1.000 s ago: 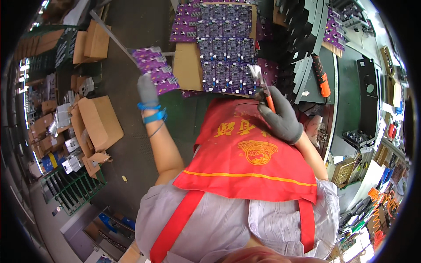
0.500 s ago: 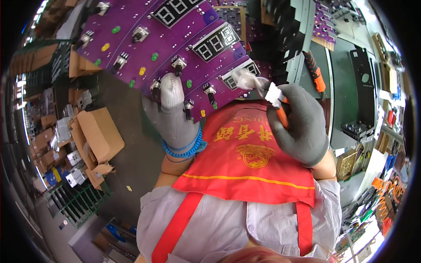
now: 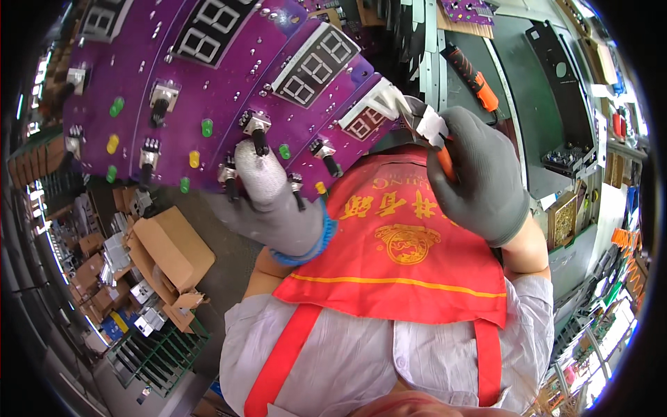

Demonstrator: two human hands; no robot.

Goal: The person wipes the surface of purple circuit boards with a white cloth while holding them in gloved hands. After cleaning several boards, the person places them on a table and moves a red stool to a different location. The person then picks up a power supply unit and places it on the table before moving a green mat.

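Left hand (image 3: 278, 205): gripping purple circuit board (image 3: 224, 94)
Right hand (image 3: 483, 177): grasping orange-handled pliers (image 3: 445, 163)
Bench (image 3: 507, 59): electric screwdriver (image 3: 476, 83)
Workshop: opened carton (image 3: 182, 243)

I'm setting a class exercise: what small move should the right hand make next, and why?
Perhaps the right hand should draw the orange-handled tool gently away from the purple board: white strips at the tool's tip overlap the rightmost display in view, while the left hand holds the board.

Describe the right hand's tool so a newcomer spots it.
Find the red fabric apron; the grey-gloved right hand is at its upper right. It holds the orange-handled metal tool, near the purple circuit board. Unlike the orange-and-black stick-shaped tool lying nearby, it bears a white patch beside its metal head.
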